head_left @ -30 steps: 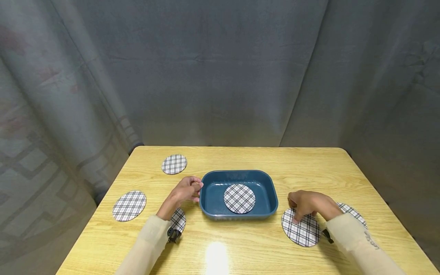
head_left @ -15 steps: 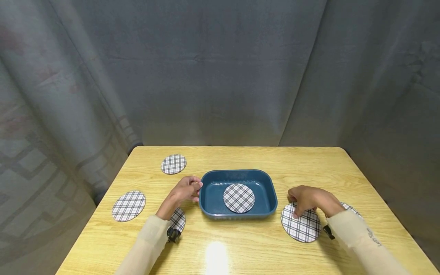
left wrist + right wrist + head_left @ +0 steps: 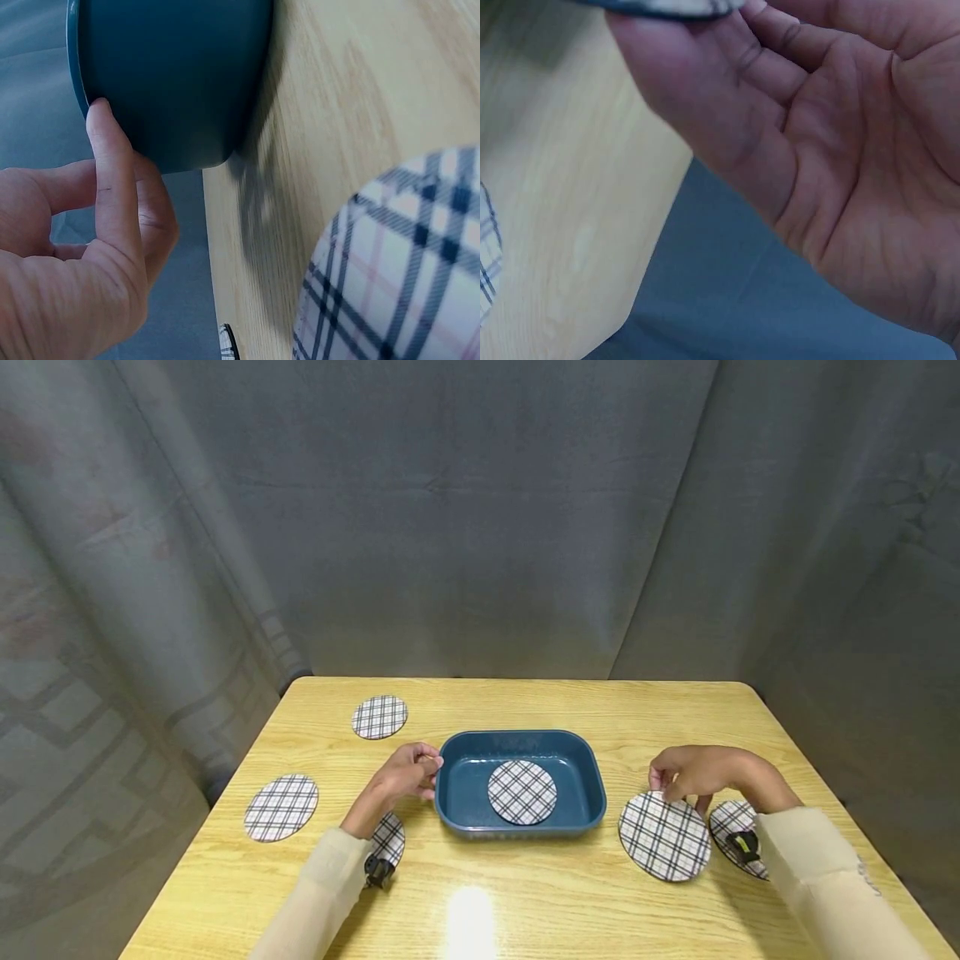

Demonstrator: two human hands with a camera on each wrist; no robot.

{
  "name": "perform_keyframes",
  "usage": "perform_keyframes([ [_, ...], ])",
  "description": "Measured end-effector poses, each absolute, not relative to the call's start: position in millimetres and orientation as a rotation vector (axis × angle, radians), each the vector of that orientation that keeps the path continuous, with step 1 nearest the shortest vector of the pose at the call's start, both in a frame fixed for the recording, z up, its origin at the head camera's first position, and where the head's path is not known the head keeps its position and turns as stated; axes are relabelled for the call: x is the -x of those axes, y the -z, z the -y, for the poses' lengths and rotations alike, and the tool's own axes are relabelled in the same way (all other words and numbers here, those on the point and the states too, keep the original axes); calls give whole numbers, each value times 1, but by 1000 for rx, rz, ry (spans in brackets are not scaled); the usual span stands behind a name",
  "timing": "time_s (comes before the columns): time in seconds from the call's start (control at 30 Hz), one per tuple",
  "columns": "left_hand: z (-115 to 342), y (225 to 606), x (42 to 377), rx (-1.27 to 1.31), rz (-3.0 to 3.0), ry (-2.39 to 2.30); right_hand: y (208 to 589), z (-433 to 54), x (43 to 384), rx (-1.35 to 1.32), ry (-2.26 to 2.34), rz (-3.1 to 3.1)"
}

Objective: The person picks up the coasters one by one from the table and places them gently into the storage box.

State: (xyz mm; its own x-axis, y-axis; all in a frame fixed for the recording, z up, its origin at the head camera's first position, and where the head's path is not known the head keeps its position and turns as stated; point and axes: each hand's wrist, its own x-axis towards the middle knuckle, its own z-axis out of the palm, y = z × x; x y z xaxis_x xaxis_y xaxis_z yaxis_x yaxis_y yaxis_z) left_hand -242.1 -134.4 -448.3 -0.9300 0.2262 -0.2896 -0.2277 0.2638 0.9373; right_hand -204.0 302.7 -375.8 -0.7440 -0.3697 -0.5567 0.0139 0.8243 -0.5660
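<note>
A dark blue rectangular baking dish (image 3: 579, 789) stands mid-table, with one round plaid coaster (image 3: 522, 792) lying in it. My left hand (image 3: 401, 777) touches the dish's left end; in the left wrist view, fingertips rest against its outer wall (image 3: 172, 75) near the rim. To the right of the dish, my right hand (image 3: 708, 772) pinches a plaid coaster (image 3: 665, 839) by its far edge, between thumb and fingers. This coaster is raised off the table and tilted. Only its edge (image 3: 679, 9) shows in the right wrist view.
Another coaster (image 3: 729, 818) lies partly hidden under my right wrist, and one more (image 3: 390, 839) under my left wrist. Two coasters lie at the table's left, one near the back (image 3: 379, 717), one nearer (image 3: 281, 807). Grey curtains (image 3: 465, 527) surround the wooden table (image 3: 540, 902).
My right hand has moved to the right and away from me, lifting the coaster's far edge and then raising it. The coaster under the right wrist shows more. Left hand and dish stay still.
</note>
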Motion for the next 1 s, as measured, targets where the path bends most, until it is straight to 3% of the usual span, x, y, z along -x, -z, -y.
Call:
perform_keyframes([
  [0.57, 136, 449, 242, -12, -2176, -1699, 330, -345, 225, 196, 1166, -2308],
  [1.0, 137, 449, 242, -29, -2164, -1705, 329, -304, 234, 184, 1541, -2210],
])
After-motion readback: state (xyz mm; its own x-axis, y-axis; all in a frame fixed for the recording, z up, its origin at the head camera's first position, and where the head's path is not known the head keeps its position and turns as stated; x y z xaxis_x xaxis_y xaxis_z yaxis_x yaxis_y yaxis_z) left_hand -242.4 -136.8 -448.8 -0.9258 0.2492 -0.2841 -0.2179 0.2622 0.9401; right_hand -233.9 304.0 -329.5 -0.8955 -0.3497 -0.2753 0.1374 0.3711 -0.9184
